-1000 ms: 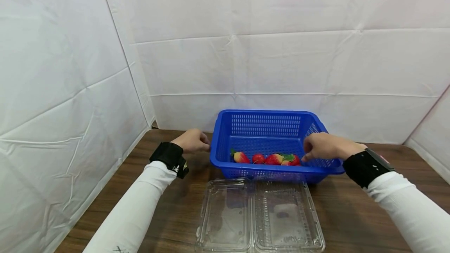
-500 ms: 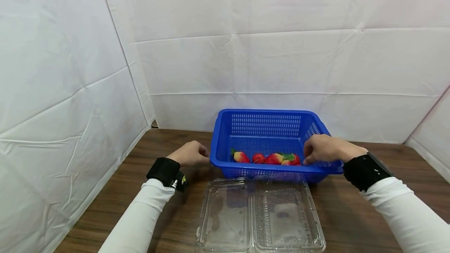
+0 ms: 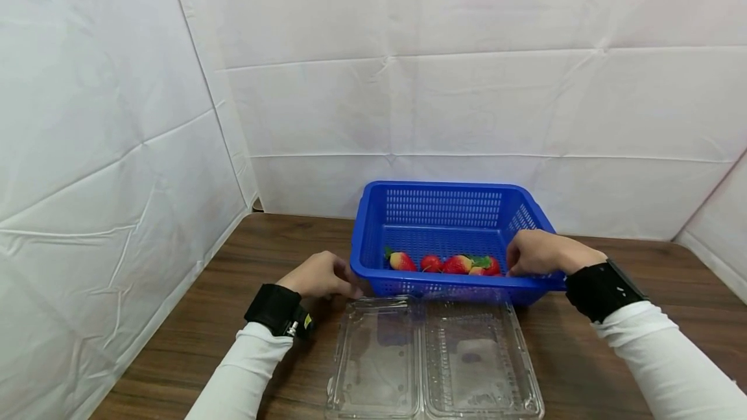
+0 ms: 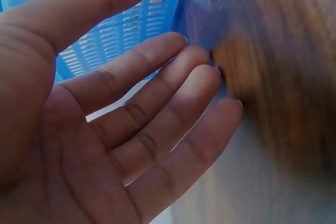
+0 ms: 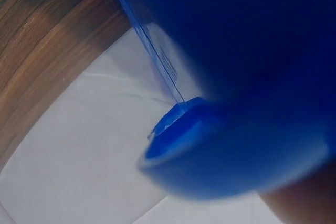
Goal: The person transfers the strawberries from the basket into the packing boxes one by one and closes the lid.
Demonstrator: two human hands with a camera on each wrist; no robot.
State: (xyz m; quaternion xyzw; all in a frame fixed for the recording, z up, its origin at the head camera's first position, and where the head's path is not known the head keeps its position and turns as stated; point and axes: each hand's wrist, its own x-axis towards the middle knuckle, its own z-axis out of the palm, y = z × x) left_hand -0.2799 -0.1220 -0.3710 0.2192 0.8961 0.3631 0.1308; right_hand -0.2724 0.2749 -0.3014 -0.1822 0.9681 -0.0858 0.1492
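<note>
My left hand (image 3: pixel 323 275) is beside the front left corner of the blue plastic basket (image 3: pixel 440 282), just behind a clear plastic clamshell box (image 3: pixel 376 368). Its fingers are loosely bent and the palm holds nothing in the left wrist view, where the hand (image 4: pixel 121 114) is near the basket's slotted wall (image 4: pixel 121 35). Several strawberries (image 3: pixel 457 264) lie along the basket's near side. My right hand (image 3: pixel 543 253) reaches over the basket's right rim, fingers pointing down near the rightmost strawberry (image 3: pixel 493 267). Its fingertips are hidden; the blurred basket (image 5: pixel 247 145) fills much of the right wrist view.
The clamshell box lies spread flat, lid and tray side by side, in front of the basket. All of it stands on a brown wooden table (image 3: pixel 589 368). White sheeting (image 3: pixel 467 102) hangs behind the table and along both sides.
My left hand has come nearer along the basket's left side, towards the clamshell box. The right hand has sunk slightly lower in the basket. The strawberries and box look unmoved.
</note>
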